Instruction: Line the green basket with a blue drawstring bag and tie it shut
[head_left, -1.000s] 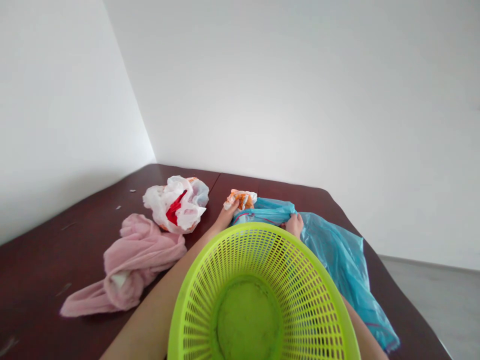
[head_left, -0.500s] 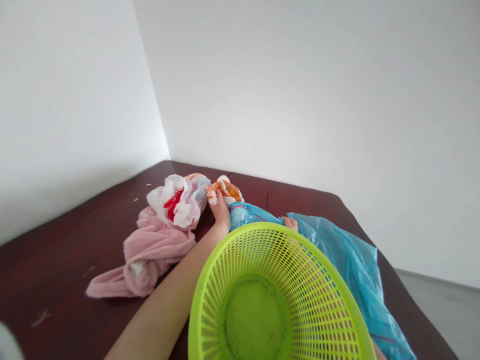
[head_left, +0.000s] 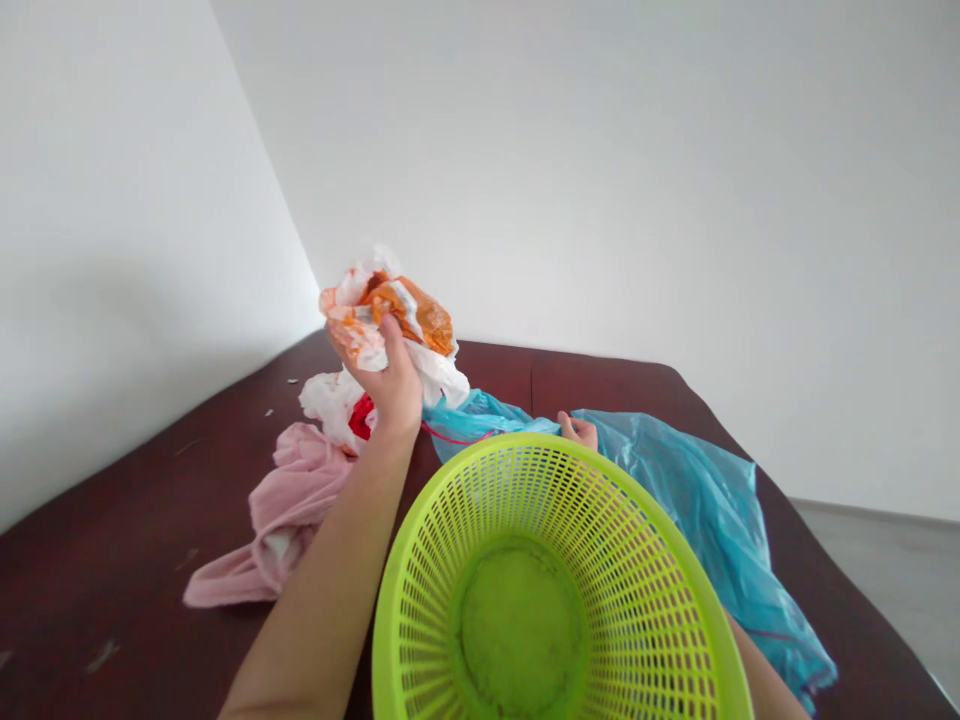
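Note:
My left hand [head_left: 386,375] grips a crumpled white and orange plastic bag [head_left: 412,315], raised above the dark tabletop. Behind the green basket's rim, my right hand [head_left: 579,430] has its fingers closed on a blue plastic bag [head_left: 675,490] with a pink drawstring. The blue bag spreads to both sides of that hand and trails toward the table's right edge. In front of me the lime-green perforated basket [head_left: 517,630] hides most of my right forearm; nothing lies inside it. Left of my left forearm rest a pink fluffy cloth [head_left: 300,500] and a white and red plastic bag [head_left: 330,405].
The dark reddish-brown table [head_left: 135,560] reaches to the white walls [head_left: 600,200] behind and at the left. Small pale scraps [head_left: 101,655] lie on its left part. Grey floor [head_left: 870,560] shows beyond its right edge.
My left hand has lifted the white and orange bag up and to the left off the table. My right hand stays on the blue bag, whose left end has shifted slightly left.

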